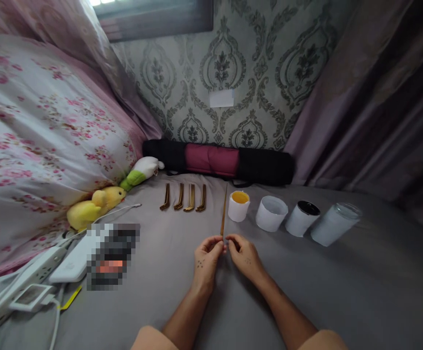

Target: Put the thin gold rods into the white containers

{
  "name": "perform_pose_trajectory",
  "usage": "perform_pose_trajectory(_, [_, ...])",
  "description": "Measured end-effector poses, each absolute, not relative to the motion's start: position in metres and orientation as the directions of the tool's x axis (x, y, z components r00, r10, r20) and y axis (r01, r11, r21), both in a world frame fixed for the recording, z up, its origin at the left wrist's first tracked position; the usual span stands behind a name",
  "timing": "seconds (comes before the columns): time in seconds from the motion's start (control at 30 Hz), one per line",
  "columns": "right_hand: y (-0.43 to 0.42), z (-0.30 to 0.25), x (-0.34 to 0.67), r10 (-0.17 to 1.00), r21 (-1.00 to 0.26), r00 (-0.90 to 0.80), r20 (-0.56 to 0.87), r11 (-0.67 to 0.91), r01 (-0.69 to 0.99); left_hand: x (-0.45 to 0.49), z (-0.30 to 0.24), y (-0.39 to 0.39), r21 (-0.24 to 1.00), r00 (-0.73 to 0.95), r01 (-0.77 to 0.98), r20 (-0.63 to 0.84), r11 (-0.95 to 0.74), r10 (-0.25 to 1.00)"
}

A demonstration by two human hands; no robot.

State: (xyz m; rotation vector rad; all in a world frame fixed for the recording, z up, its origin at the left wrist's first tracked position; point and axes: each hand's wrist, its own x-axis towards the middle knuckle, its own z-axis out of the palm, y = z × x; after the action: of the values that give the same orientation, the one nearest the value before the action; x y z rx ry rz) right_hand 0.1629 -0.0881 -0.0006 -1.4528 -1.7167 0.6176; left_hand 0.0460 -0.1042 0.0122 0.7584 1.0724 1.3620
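Note:
My left hand (207,257) pinches the near end of a long thin gold-brown stick (224,214), which points away from me over the grey sheet. Close beside it is my right hand (245,255), thumb and forefinger drawn together near the stick's end. Whether those fingertips grip anything is too small to make out. Beyond my hands, to the left, lie several bundles of bent gold-brown sticks (190,198) in a row. A white-wrapped cup with a yellow inside (238,210) stands just right of the stick.
Rightward follow a wide white tub (271,218), a white-wrapped container with a dark opening (301,223) and a wrapped glass jar (329,228). A black and maroon roll bag (211,160) lies along the wall. Plush toys (94,206), a power strip (25,287) and cables are left.

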Motion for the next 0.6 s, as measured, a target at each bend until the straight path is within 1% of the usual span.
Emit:
perform_pose_trajectory(0.2, [-0.085, -0.001, 0.167, 0.971, -0.875, 0.012, 0.237, 0.208, 0.438, 0.047, 0.012, -0.106, 0.911, -0.066, -0.391, -0.173, 0.134, 0.983])
perform_pose_trajectory(0.37, [-0.082, 0.004, 0.171, 0.98, -0.944, 0.089, 0.178, 0.144, 0.296, 0.049, 0.014, -0.108, 0.921, -0.034, -0.363, -0.168, 0.144, 0.985])
perform_pose_trajectory(0.47, [-0.081, 0.008, 0.173, 0.98, -0.97, 0.128, 0.15, 0.121, 0.212, 0.05, 0.016, -0.108, 0.919, -0.026, -0.362, -0.176, 0.155, 0.984])
perform_pose_trajectory(0.6, [-0.081, 0.01, 0.175, 0.975, -0.982, 0.17, 0.145, 0.12, 0.148, 0.051, 0.016, -0.108, 0.917, -0.015, -0.363, -0.182, 0.164, 0.983])
